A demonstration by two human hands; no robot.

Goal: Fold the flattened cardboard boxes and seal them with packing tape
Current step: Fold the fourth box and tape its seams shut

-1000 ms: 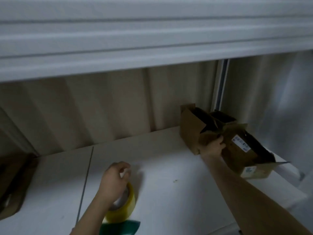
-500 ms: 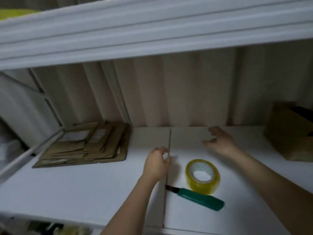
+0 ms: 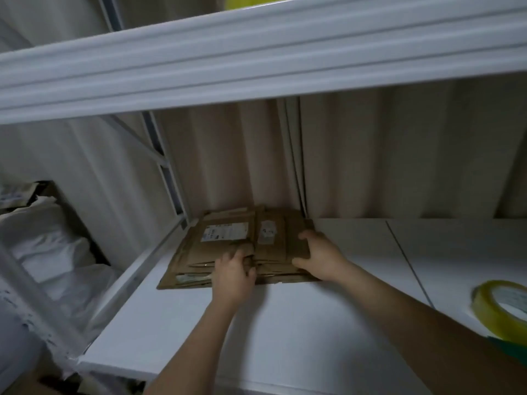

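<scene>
The tape roll (image 3: pixel 502 306) is cut off at the right edge. On the shelf (image 3: pixel 285 337) the stack of flattened boxes (image 3: pixel 228 246) lies at the back left corner. The left hand (image 3: pixel 232 276) grips its front edge; the right hand (image 3: pixel 322 259) clamps its right side. Bare shelf lies in front.

dim, soft light is falling over the white shelf (image 3: pixel 299 323); below it everything is blurring, and the beam above it is bowing with wide-angle distortion.
</scene>
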